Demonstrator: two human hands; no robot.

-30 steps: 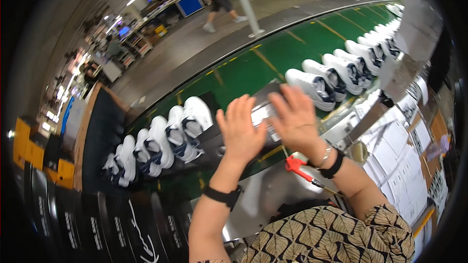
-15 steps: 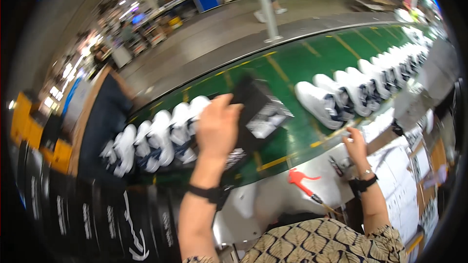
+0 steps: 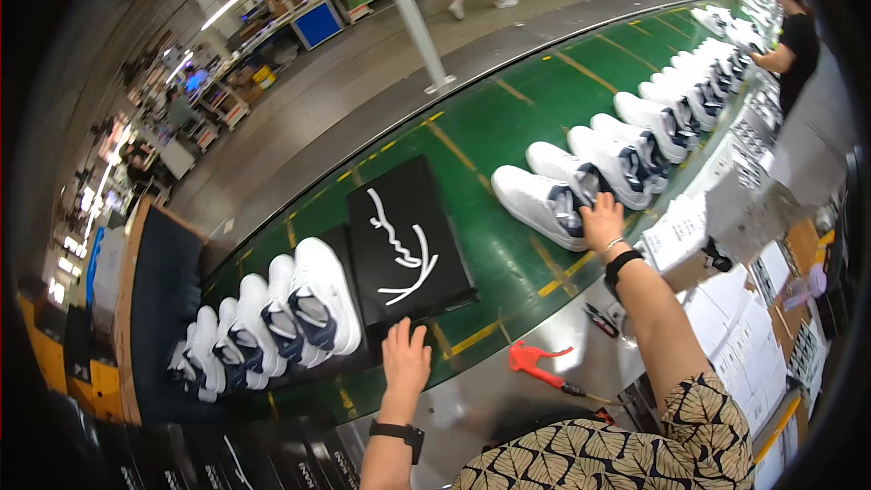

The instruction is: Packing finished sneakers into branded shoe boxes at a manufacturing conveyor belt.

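Note:
A black shoebox (image 3: 399, 218) with a white scrawled design lies on the green conveyor belt. My left hand (image 3: 406, 358) is just off its near edge, fingers spread and nothing in them. To the right, my right hand (image 3: 603, 222) reaches to the heel openings of the nearest white sneakers, fingers apart; whether they touch is hard to tell. The closest white sneaker (image 3: 535, 204) has a navy lining and points away to the left. Left of the box stands a row of similar sneakers (image 3: 322, 286).
A red air gun (image 3: 540, 363) and pliers (image 3: 599, 318) lie on the metal ledge (image 3: 481, 381). Black boxes (image 3: 200, 463) stand at lower left. Papers (image 3: 744, 345) cover the right side. A co-worker in black (image 3: 798, 54) stands at far right. A post (image 3: 408, 14) rises beyond the belt.
The shoebox, blurred by my left hand before, now lies flat on the belt. My left hand has drawn back from it; my right hand has moved out to the sneakers. The view has shifted.

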